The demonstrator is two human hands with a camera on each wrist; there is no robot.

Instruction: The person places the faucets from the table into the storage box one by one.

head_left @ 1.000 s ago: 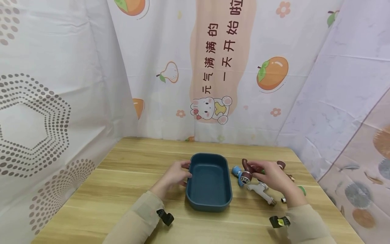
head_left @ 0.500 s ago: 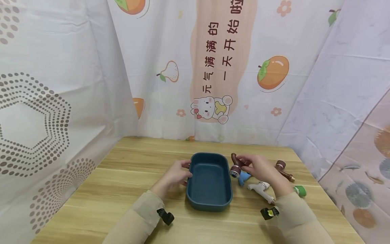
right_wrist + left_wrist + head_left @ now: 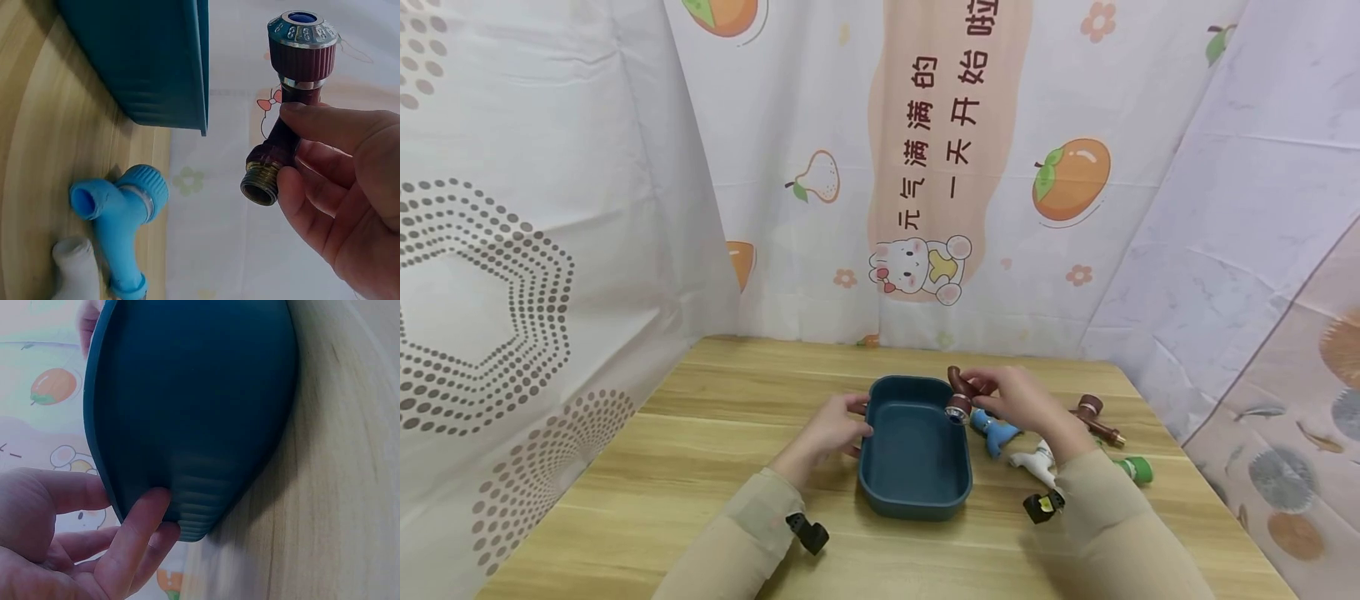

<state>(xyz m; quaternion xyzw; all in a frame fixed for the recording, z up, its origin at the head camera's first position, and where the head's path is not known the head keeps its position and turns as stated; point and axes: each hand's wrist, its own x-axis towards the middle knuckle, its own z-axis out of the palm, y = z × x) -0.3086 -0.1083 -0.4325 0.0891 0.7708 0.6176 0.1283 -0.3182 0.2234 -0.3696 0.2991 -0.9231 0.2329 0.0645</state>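
My right hand pinches a dark brown plastic tap between thumb and fingers, its grooved knob and threaded brass end showing in the right wrist view. In the head view this tap overlaps the right rim of a dark teal rectangular bin. On the bin's left side, my left hand grips the wall, one digit at the rim and other fingers against the outer face, as the left wrist view shows. A blue tap and a white tap lie to the right of the bin.
Another brown tap lies at the far right. A green-capped piece is partly hidden by my right sleeve. Patterned curtains rise behind the wooden table and along both sides.
My right hand has carried the brown tap leftward from among the other taps to the bin's right rim. The left hand and the bin have stayed put.
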